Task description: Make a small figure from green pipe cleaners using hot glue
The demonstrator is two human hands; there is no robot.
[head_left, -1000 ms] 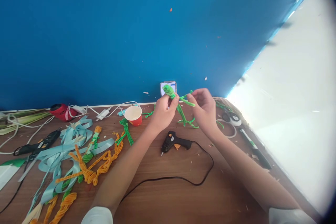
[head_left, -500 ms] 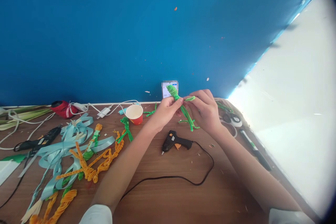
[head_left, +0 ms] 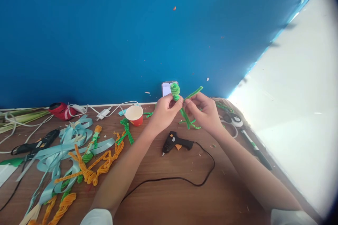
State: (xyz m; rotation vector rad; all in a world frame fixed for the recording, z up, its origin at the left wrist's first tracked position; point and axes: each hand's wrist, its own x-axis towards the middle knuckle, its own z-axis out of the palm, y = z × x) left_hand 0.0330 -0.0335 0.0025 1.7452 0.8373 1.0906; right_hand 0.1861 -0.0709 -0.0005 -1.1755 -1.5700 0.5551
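Observation:
Between my two hands is a green pipe-cleaner figure (head_left: 175, 91) with a coiled upper end and loose strands hanging below. My left hand (head_left: 167, 110) pinches it just under the coil. The thumb and fingers of my right hand (head_left: 204, 111) are closed on one green pipe-cleaner strand (head_left: 194, 92) that sticks out to the upper right. The fingertips of both hands nearly meet. Below them a black glue gun (head_left: 176, 142) lies on the brown table (head_left: 169, 200). A phone (head_left: 166, 88) leans on the wall behind the coil, partly hidden.
On the left lie orange pipe-cleaner pieces (head_left: 91, 174), light blue ribbon (head_left: 68, 135) and a second glue gun (head_left: 42, 144). A paper cup (head_left: 134, 115) stands beside a green pipe-cleaner bundle (head_left: 126, 130). Scissors (head_left: 236, 120) and a marker (head_left: 256, 149) rest at right. The blue wall (head_left: 132, 42) closes off the back.
The coiled end has swung more upright. My right hand has turned, and the strand in its fingers now points farther up and to the right.

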